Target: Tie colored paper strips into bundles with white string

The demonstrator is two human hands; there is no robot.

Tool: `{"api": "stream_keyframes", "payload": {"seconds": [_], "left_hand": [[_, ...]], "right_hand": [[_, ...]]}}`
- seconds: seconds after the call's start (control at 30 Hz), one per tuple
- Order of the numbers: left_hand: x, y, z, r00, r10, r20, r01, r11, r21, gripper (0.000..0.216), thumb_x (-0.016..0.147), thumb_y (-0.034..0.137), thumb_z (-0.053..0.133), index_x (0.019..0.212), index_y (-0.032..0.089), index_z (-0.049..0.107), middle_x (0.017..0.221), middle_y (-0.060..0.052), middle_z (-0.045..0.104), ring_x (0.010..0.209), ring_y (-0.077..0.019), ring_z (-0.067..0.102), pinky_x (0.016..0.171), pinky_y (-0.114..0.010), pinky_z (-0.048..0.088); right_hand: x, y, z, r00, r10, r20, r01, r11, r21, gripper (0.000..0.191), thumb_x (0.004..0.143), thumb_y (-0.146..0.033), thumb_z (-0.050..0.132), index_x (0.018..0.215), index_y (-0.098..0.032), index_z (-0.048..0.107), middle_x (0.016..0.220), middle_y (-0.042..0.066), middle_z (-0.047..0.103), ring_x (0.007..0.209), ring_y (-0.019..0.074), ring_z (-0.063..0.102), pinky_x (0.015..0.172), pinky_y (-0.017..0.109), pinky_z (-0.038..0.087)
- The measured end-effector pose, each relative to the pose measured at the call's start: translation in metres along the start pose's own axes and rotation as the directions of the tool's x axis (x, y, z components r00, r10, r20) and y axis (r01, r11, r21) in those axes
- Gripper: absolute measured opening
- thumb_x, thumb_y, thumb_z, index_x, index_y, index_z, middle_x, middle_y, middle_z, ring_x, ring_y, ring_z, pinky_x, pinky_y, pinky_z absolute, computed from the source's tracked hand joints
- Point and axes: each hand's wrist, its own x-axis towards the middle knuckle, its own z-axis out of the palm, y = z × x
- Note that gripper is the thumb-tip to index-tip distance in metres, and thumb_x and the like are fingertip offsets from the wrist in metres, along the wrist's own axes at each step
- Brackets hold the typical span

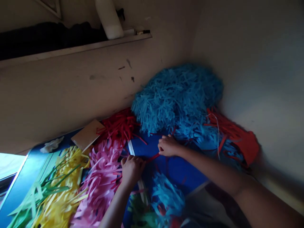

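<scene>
A narrow red strip [153, 157], apparently paper or felt, runs between my two hands above the blue tabletop [147, 148]. My left hand [132, 169] is closed at its left end, beside the pink fringe [99, 177]. At the other end, my right hand [169, 146] is closed on the strip with bent fingers, just below the big blue fringed heap [178, 91]. A small blue fringed bunch [167, 196] lies nearer to me, with green fringe [142, 212] beside it. The fingertips of both hands are partly hidden.
Yellow fringe [61, 186] and green strips [33, 196] cover the left side. Behind are red fringe [120, 125], a brown cardboard piece [87, 134] and a crumpled white scrap [52, 144]. Orange-red material [247, 142] leans at the right wall. A shelf [78, 50] holds a white bottle [109, 20].
</scene>
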Motion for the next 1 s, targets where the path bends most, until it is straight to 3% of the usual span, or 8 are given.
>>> {"api": "stream_keyframes", "payload": {"seconds": [0.1, 0.2, 0.3, 0.4, 0.47, 0.73, 0.87, 1.0], "left_hand": [[0.0, 0.003, -0.004, 0.999, 0.038, -0.013, -0.038, 0.999, 0.033, 0.02, 0.089, 0.033, 0.057, 0.079, 0.023, 0.071, 0.086, -0.005, 0.07, 0.091, -0.0259, 0.059, 0.086, -0.045, 0.034], [-0.001, 0.006, -0.006, 0.993, 0.115, -0.03, -0.114, 0.992, 0.052, 0.017, 0.089, 0.024, 0.057, 0.097, 0.029, 0.072, 0.101, -0.005, 0.07, 0.098, -0.0264, 0.058, 0.093, -0.048, 0.031], [-0.001, 0.008, -0.008, 0.978, 0.206, -0.026, -0.204, 0.977, 0.061, 0.024, 0.088, 0.02, 0.058, 0.096, 0.037, 0.073, 0.097, -0.002, 0.072, 0.098, -0.0259, 0.058, 0.092, -0.048, 0.031], [0.0, 0.01, -0.011, 0.967, 0.25, -0.04, -0.246, 0.967, 0.072, 0.024, 0.087, 0.019, 0.058, 0.092, 0.035, 0.074, 0.094, -0.002, 0.072, 0.096, -0.0263, 0.058, 0.09, -0.048, 0.032], [-0.001, 0.013, -0.012, 0.963, 0.261, -0.061, -0.257, 0.964, 0.075, 0.021, 0.086, 0.018, 0.059, 0.091, 0.032, 0.074, 0.094, -0.003, 0.073, 0.097, -0.0262, 0.058, 0.092, -0.049, 0.032], [-0.003, 0.023, 0.004, 0.96, 0.18, -0.213, -0.17, 0.983, 0.065, 0.017, 0.089, 0.021, 0.057, 0.084, 0.026, 0.072, 0.087, 0.0, 0.074, 0.098, -0.0237, 0.061, 0.097, -0.048, 0.029], [-0.005, 0.023, 0.009, 0.955, 0.162, -0.249, -0.151, 0.987, 0.061, 0.017, 0.089, 0.021, 0.057, 0.081, 0.024, 0.072, 0.086, -0.001, 0.074, 0.096, -0.0236, 0.062, 0.097, -0.047, 0.029], [-0.018, 0.014, 0.01, 0.959, 0.15, -0.24, -0.143, 0.989, 0.047, 0.019, 0.092, 0.023, 0.055, 0.087, 0.027, 0.073, 0.088, 0.0, 0.074, 0.097, -0.0239, 0.061, 0.096, -0.046, 0.029]], "right_hand": [[-0.001, 0.006, -0.011, 0.997, 0.078, 0.012, -0.077, 0.997, -0.032, 0.02, 0.07, -0.035, 0.08, 0.064, -0.02, 0.068, 0.081, 0.004, 0.069, 0.09, 0.0241, 0.057, 0.083, 0.038, 0.034], [-0.006, 0.007, -0.019, 0.996, 0.082, -0.034, -0.084, 0.994, -0.063, 0.013, 0.075, -0.03, 0.077, 0.082, -0.021, 0.071, 0.094, 0.006, 0.07, 0.099, 0.0264, 0.054, 0.087, 0.04, 0.032], [-0.012, -0.002, -0.014, 0.986, -0.155, -0.057, 0.148, 0.984, -0.101, 0.014, 0.081, -0.028, 0.073, 0.095, -0.025, 0.071, 0.109, 0.004, 0.068, 0.113, 0.0254, 0.048, 0.093, 0.041, 0.028], [-0.011, -0.01, 0.002, 0.889, -0.454, -0.057, 0.433, 0.875, -0.214, 0.007, 0.087, -0.026, 0.065, 0.087, -0.021, 0.07, 0.098, 0.004, 0.07, 0.108, 0.0243, 0.048, 0.096, 0.045, 0.025], [-0.009, -0.012, 0.011, 0.848, -0.524, -0.081, 0.485, 0.828, -0.283, 0.013, 0.091, -0.021, 0.059, 0.082, -0.018, 0.068, 0.092, 0.004, 0.07, 0.104, 0.0238, 0.049, 0.097, 0.047, 0.023], [-0.01, -0.021, 0.022, 0.861, -0.467, -0.203, 0.411, 0.872, -0.265, 0.012, 0.089, -0.031, 0.062, 0.089, -0.02, 0.068, 0.094, 0.004, 0.069, 0.102, 0.024, 0.05, 0.092, 0.047, 0.026], [-0.01, -0.031, 0.034, 0.838, -0.491, -0.24, 0.417, 0.858, -0.298, 0.015, 0.092, -0.019, 0.056, 0.082, -0.017, 0.067, 0.087, 0.005, 0.068, 0.095, 0.0221, 0.051, 0.091, 0.044, 0.027], [-0.02, -0.013, 0.039, 0.854, -0.446, -0.268, 0.388, 0.889, -0.245, 0.019, 0.095, -0.019, 0.055, 0.081, -0.018, 0.067, 0.082, 0.003, 0.068, 0.089, 0.02, 0.052, 0.085, 0.041, 0.028]]}}
